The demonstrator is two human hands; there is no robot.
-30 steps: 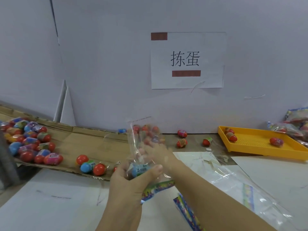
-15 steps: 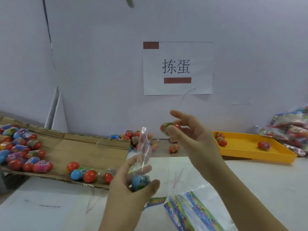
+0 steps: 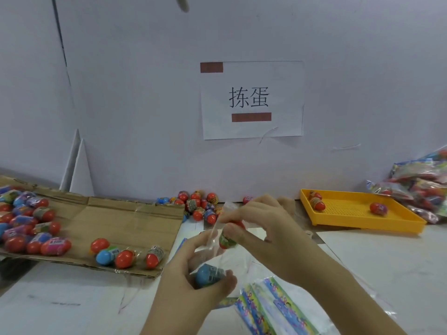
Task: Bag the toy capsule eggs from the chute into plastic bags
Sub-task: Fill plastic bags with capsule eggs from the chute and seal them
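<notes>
The left hand grips a clear plastic bag with a blue egg inside; the right hand pinches a red egg at the bag's mouth — more eggs lie on the cardboard chute at left.

Blue egg: lower part covered by the thumb and fingers of the left hand. Red egg: upper end hidden under the fingers of the right hand. Clear bag between the hands: outline mostly untraceable. Cardboard chute and its heap of eggs: cut by the left edge. Filled bags: cut by the right edge. Printed bag stack and both forearms: cut by the bottom edge. Grey object at the top edge: blurred, unidentifiable. Egg labels: too small to read.
</notes>
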